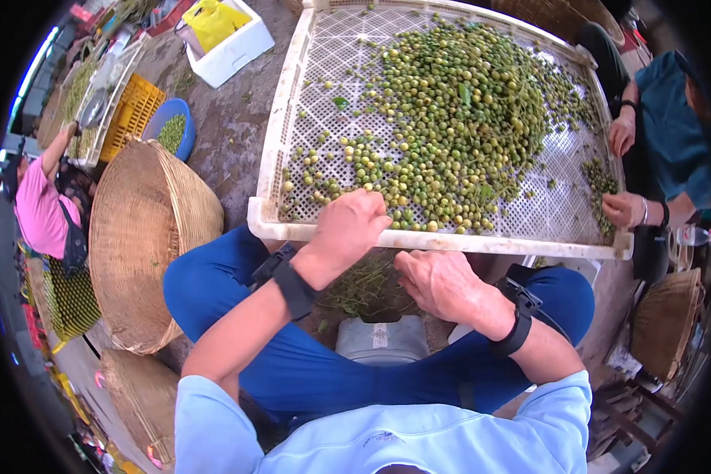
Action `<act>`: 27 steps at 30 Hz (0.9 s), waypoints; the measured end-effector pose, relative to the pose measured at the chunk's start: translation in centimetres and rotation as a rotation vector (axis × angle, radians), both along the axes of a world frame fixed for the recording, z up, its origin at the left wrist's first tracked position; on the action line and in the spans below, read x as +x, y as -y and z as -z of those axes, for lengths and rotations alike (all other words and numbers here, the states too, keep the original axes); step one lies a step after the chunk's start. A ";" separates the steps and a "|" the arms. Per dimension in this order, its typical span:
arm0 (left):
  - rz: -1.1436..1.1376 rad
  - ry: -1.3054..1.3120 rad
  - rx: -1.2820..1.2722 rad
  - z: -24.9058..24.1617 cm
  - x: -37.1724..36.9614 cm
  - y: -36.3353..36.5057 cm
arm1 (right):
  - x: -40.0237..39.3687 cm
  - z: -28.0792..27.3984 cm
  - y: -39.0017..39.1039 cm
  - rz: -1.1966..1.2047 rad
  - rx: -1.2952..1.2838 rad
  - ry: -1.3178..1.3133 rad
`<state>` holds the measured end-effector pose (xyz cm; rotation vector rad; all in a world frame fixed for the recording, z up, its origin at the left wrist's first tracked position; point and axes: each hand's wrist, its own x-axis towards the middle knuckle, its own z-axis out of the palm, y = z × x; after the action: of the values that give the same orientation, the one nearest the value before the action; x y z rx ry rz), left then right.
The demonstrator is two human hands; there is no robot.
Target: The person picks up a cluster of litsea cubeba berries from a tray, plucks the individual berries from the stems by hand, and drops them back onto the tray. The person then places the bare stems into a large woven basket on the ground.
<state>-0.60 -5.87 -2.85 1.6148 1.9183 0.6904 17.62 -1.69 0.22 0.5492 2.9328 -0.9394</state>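
A white lattice plastic tray [450,239] lies before me, heaped with small round green and yellowish fruits [458,103], some on thin stems. My left hand [346,231] is at the near rim with its fingers closed; whatever they hold, if anything, is hidden. Just below that rim my right hand [438,283] has its fingers curled together, and I cannot make out anything in them. Under the hands, between my knees, is a pile of green stems [359,292]. A grey plastic container [381,338] stands closer to me.
To the left stand a large wicker basket [130,237], a blue basin [183,146] of green pieces, a yellow crate [138,110] and a white foam box [233,51]. A co-worker's hand [626,209] touches the tray's right side. Another person [43,201] works at far left.
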 end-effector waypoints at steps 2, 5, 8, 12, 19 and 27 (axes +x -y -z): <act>0.060 -0.268 0.091 0.6 0.9 -0.4 | 0.1 -0.1 0.6 -0.011 0.014 0.024; 0.096 -0.227 -0.023 0.6 0.8 -1.3 | 0.9 0.4 0.6 -0.018 0.073 0.016; 0.162 -0.237 -0.140 0.3 0.4 -2.1 | 1.1 0.9 0.1 0.012 0.098 -0.005; 0.327 -0.407 -0.072 0.8 0.1 -2.3 | 0.9 0.7 -1.3 0.068 0.124 -0.008; 0.289 -0.260 0.118 1.3 -1.2 -2.6 | 0.3 1.0 -3.2 0.292 0.038 -0.096; -0.141 1.062 -0.041 -1.7 -3.5 -1.4 | -2.4 2.7 -3.8 0.377 -0.073 -0.250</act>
<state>-4.07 -4.43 -1.12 0.7747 1.2158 1.2290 15.21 2.07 -2.49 1.0826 3.0514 -1.2254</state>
